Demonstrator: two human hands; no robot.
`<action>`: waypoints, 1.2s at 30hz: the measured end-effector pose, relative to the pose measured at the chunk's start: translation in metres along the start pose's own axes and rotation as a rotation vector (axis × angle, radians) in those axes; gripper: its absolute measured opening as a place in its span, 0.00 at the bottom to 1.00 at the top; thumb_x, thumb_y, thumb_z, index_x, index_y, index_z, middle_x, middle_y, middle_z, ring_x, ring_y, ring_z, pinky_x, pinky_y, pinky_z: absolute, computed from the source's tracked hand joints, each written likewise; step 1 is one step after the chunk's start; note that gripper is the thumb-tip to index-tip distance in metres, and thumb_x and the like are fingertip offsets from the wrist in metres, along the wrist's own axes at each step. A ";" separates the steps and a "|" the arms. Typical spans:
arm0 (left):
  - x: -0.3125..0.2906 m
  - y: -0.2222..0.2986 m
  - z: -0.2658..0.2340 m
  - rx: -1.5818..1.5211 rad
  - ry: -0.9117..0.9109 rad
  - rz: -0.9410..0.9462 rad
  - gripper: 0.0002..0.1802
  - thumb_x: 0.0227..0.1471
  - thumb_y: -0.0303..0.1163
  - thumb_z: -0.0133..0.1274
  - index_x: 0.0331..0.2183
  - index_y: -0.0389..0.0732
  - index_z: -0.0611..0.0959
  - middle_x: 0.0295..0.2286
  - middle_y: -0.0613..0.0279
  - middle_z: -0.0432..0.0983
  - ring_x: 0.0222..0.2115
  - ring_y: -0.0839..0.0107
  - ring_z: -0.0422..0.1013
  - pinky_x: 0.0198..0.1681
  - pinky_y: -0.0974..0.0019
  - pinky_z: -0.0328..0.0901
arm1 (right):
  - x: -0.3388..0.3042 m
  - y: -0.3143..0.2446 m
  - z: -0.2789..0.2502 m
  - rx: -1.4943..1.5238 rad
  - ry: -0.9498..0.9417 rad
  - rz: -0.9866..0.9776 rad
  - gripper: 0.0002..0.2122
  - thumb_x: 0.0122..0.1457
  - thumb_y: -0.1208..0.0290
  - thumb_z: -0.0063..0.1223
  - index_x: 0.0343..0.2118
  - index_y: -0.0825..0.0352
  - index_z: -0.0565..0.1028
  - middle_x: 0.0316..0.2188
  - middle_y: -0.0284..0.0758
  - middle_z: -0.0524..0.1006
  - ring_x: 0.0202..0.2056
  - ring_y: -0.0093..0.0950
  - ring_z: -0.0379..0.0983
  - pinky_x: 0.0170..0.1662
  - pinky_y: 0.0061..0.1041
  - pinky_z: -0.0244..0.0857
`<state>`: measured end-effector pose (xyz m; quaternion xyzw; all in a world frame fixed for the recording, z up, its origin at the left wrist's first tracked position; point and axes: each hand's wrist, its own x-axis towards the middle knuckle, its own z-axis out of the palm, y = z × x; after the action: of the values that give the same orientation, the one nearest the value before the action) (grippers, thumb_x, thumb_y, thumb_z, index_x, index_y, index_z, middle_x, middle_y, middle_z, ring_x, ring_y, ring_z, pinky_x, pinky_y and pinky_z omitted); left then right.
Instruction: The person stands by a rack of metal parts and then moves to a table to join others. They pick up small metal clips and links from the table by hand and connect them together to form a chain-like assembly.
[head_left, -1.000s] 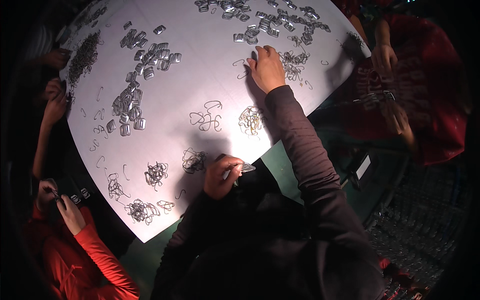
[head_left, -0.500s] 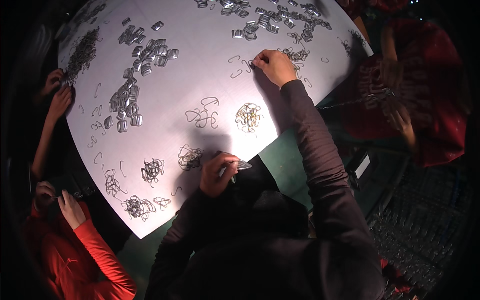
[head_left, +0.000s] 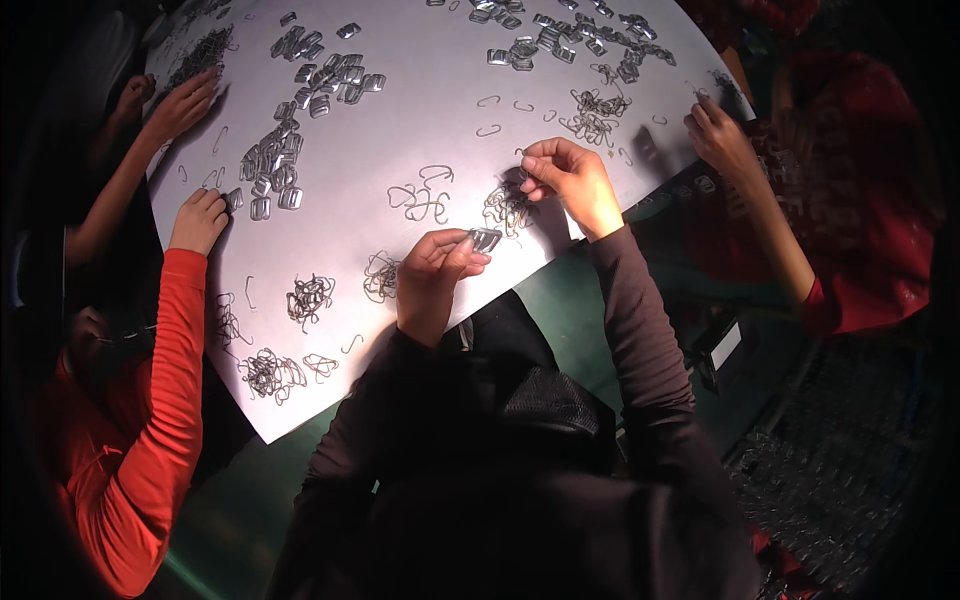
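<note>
I see my left hand (head_left: 432, 268) curled shut near the sheet's (head_left: 420, 90) lower edge, thumb and fingers pinching a small metal buckle (head_left: 486, 239) that sticks out to the right, lifted just off the sheet. Held that way, it looks presented toward the other hand, probably so a wire can go onto it.

My right hand (head_left: 565, 180) sits further up, fingers bunched, tips closed on what looks like a thin wire clip (head_left: 524, 158) from the tangle (head_left: 505, 208) just below it; the clip is too small to be sure of. Hand half closed, not flat.

Parts seem sorted for reach: wire tangles in small heaps along the near side, e.g. one (head_left: 310, 298) left of my wrist, flat buckles grouped in piles (head_left: 272, 170) further out and at the top (head_left: 560, 35).

Other people's hands work the edges: one in a red sleeve (head_left: 198, 222) on the left, another at the right edge (head_left: 715, 135), each beside its own heap.
</note>
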<state>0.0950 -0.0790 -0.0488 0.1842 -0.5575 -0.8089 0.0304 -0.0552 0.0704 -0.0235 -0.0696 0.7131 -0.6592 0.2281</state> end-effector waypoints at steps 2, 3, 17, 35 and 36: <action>0.004 0.007 0.005 -0.021 0.040 -0.033 0.10 0.52 0.26 0.50 0.36 0.30 0.73 0.31 0.50 0.74 0.33 0.67 0.75 0.36 0.70 0.70 | -0.029 -0.011 0.008 0.127 -0.045 0.059 0.07 0.56 0.73 0.52 0.34 0.71 0.73 0.25 0.34 0.75 0.26 0.20 0.73 0.24 0.15 0.66; 0.004 0.009 0.009 -0.021 0.046 -0.014 0.10 0.52 0.25 0.50 0.36 0.30 0.73 0.31 0.50 0.74 0.33 0.66 0.75 0.36 0.70 0.70 | -0.042 -0.016 0.010 0.169 -0.067 0.103 0.08 0.56 0.73 0.53 0.35 0.71 0.73 0.26 0.34 0.75 0.26 0.20 0.74 0.23 0.15 0.66; -0.006 0.000 0.041 0.157 0.044 0.274 0.07 0.49 0.22 0.52 0.34 0.32 0.78 0.30 0.57 0.78 0.33 0.72 0.75 0.36 0.73 0.69 | -0.083 -0.011 0.028 0.245 0.270 -0.163 0.03 0.51 0.78 0.56 0.27 0.72 0.76 0.34 0.28 0.68 0.33 0.17 0.64 0.39 0.16 0.59; 0.195 0.056 -0.087 1.454 0.431 0.504 0.08 0.46 0.30 0.54 0.29 0.34 0.79 0.27 0.53 0.76 0.27 0.60 0.74 0.31 0.59 0.69 | -0.086 -0.024 0.007 0.311 0.196 -0.308 0.05 0.56 0.79 0.50 0.35 0.73 0.72 0.30 0.36 0.75 0.30 0.23 0.75 0.30 0.17 0.69; 0.186 0.051 -0.083 1.081 0.344 0.421 0.08 0.48 0.28 0.53 0.29 0.33 0.78 0.26 0.54 0.76 0.26 0.64 0.75 0.29 0.64 0.69 | -0.082 -0.023 0.011 0.292 0.177 -0.309 0.05 0.56 0.79 0.49 0.35 0.73 0.72 0.29 0.36 0.75 0.30 0.23 0.75 0.30 0.17 0.69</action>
<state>-0.0588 -0.2195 -0.0772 0.1876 -0.9011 -0.3462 0.1816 0.0178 0.0901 0.0177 -0.0862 0.6083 -0.7860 0.0685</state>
